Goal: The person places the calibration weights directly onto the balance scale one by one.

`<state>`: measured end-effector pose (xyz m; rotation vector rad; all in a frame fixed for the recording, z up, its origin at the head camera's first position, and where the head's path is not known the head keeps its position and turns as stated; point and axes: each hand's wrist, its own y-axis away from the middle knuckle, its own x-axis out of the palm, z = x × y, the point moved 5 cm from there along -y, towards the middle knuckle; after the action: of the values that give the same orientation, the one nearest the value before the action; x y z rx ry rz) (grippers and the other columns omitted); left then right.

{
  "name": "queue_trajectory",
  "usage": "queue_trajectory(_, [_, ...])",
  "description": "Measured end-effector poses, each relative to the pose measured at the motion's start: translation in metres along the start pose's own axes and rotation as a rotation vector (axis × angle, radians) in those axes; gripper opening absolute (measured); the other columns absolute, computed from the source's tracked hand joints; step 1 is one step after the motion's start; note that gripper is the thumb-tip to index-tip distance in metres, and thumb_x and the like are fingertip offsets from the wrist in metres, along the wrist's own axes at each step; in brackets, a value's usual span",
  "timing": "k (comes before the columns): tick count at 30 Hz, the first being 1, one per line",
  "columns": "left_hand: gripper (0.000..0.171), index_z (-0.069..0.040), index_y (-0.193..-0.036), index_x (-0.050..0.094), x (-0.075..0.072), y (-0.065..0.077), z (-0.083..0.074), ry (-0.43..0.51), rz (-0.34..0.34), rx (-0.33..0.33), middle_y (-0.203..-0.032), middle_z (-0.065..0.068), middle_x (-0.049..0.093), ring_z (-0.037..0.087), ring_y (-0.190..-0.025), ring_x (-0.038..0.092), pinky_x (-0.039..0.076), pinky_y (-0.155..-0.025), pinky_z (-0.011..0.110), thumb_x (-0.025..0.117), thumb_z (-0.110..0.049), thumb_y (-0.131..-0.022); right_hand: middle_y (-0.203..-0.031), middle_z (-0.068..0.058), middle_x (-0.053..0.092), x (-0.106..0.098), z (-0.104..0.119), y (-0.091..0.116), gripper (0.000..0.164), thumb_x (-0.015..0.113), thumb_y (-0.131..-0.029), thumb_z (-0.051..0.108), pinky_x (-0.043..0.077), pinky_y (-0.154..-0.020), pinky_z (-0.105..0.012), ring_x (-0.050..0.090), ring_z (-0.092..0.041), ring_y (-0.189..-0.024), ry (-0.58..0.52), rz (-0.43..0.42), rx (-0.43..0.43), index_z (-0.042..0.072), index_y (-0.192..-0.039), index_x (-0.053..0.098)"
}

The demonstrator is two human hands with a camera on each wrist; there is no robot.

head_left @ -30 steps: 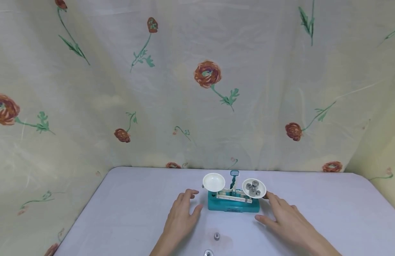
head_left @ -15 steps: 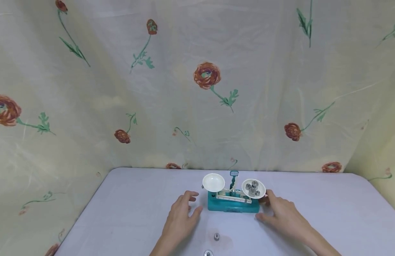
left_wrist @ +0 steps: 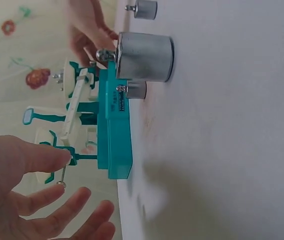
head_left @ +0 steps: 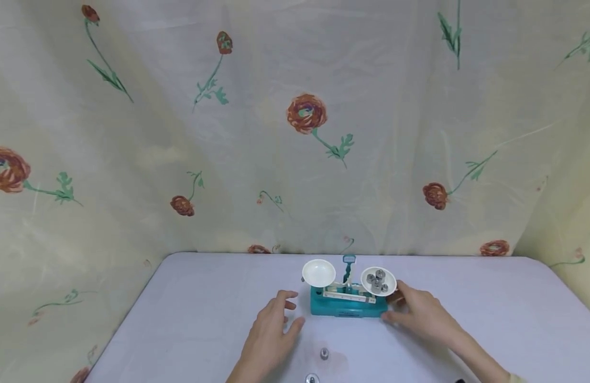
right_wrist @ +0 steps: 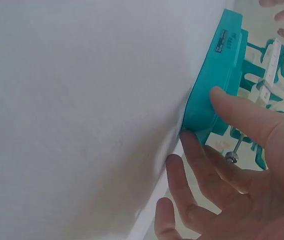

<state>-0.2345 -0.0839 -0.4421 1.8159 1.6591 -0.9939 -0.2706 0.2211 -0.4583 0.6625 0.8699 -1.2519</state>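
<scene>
A teal balance scale (head_left: 347, 308) with two white pans stands on the table. Its left pan (head_left: 319, 273) is bare; the right pan (head_left: 367, 287) sits lower and bears several metal weights (head_left: 378, 284). My right hand (head_left: 421, 316) is at the scale's right end. In the right wrist view, its thumb (right_wrist: 232, 107) lies along the front of the teal base, and a fingertip (right_wrist: 188, 136) touches the base's end, close to the adjusting screw (right_wrist: 232, 157). My left hand (head_left: 268, 335) hovers left of the scale, fingers spread and loosely bent, holding nothing.
In front of the scale stand a small metal weight (head_left: 324, 354) and a larger weight (left_wrist: 144, 57). Another weight (left_wrist: 146, 9) shows at the top of the left wrist view. A flowered curtain (head_left: 371, 159) hangs behind the table (head_left: 194, 298).
My right hand has drawn in against the scale's right end, its thumb now at the base. My left hand has lowered slightly toward me. The weights and pans look unchanged.
</scene>
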Motion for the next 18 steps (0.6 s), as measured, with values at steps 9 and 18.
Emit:
queue_trajectory(9, [0.044, -0.018, -0.129, 0.055, 0.0, 0.014, 0.0, 0.0, 0.116, -0.012, -0.111, 0.003, 0.07, 0.015, -0.083, 0.064, 0.053, -0.068, 0.033, 0.075, -0.025, -0.09, -0.114, -0.009, 0.073, 0.0, 0.0, -0.005, 0.082, 0.084, -0.079, 0.037, 0.058, -0.085, -0.052, 0.07, -0.028, -0.102, -0.038, 0.041, 0.011, 0.001, -0.143, 0.049])
queue_trajectory(18, [0.037, -0.021, -0.121, 0.061, 0.012, 0.023, -0.002, 0.026, 0.314, -0.144, -0.101, -0.003, 0.071, 0.013, -0.078, 0.058, 0.058, -0.074, 0.038, 0.078, -0.027, -0.088, -0.109, -0.006, 0.073, 0.001, 0.001, -0.008, 0.081, 0.085, -0.079, 0.036, 0.058, -0.082, -0.048, 0.069, -0.025, -0.1, -0.021, 0.075, 0.027, 0.001, -0.143, 0.05])
